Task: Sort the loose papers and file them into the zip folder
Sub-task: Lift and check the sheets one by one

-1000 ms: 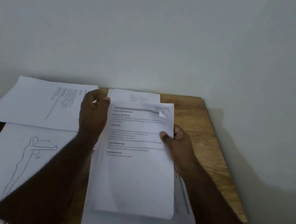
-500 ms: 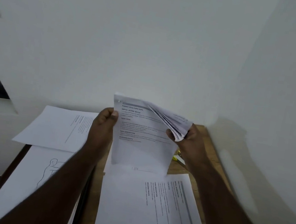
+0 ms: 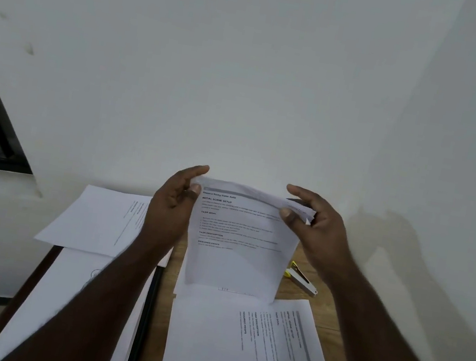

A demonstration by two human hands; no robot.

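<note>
step: squaring paper stack [image 3: 240, 237] upright on the table [image 3: 308, 277] | left hand [image 3: 172, 204], right hand [image 3: 314, 223] pinch its top corners | folder: possibly dark edge at left | next: tap even, lay down

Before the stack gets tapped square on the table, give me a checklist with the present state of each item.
1. Left hand holds the stack of papers at its top edge: ok.
2. Right hand pinches the other top corner: ok.
3. Stack upright, bottom edge near the sheets below: ok.
4. Top edges aligned: not ok, the right corner fans out.
5. Stapler clear of the stack: ok, it lies to the right.
6. Zip folder within reach: cannot tell, none identifiable.
</note>
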